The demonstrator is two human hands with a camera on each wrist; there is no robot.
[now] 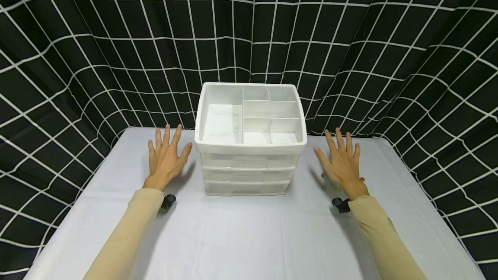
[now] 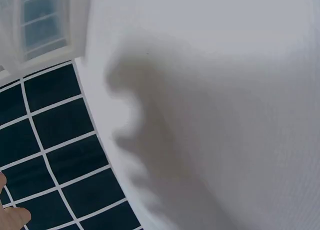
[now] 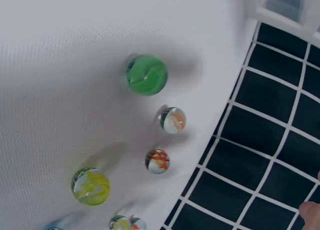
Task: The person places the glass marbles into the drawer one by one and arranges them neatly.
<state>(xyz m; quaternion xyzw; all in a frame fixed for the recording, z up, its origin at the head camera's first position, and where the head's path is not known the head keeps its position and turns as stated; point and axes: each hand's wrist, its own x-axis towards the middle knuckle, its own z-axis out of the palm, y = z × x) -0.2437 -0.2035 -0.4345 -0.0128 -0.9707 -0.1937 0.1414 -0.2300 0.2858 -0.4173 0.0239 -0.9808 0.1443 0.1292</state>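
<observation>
A white plastic drawer organizer (image 1: 250,148) stands at the back middle of the table, with a divided top tray and three clear drawers, all pushed in. Left of it, my left hand (image 1: 165,161) is spread with straight fingers and holds nothing. On the other side, my right hand (image 1: 342,165) hovers or rests over the cloth, fingers spread; contact is hard to tell. Several glass marbles lie beneath and around it: a large green marble (image 3: 146,75), a yellow marble (image 3: 90,186), a white-orange marble (image 3: 173,120) and a red-white marble (image 3: 157,161). More are cut off at the lower edge.
A white cloth (image 1: 245,237) covers the table. Black curtains with a white grid (image 1: 249,20) close off the back and both sides. Dark wrist cameras (image 1: 168,201) are strapped under the sleeves. The organizer's top compartments hold nothing visible.
</observation>
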